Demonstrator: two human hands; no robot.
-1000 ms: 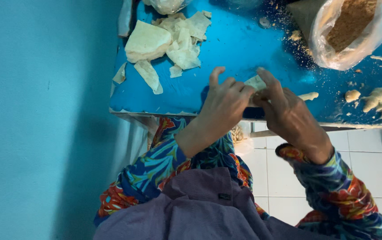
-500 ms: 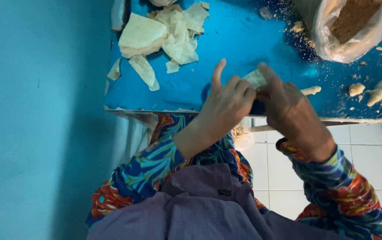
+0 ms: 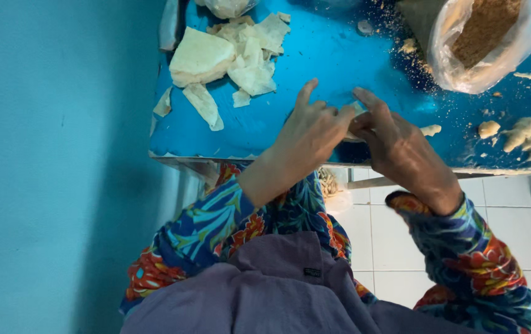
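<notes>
Hands are brought together at the near edge of the blue table (image 3: 290,124): a small pale wrapper piece (image 3: 357,110) is pinched between the left hand (image 3: 307,139) and the right hand (image 3: 398,145). Torn wrapper sheets (image 3: 228,55) are piled far left; a bag of crumbs (image 3: 482,37) sits far right, dough bits (image 3: 522,136) beside it.
</notes>
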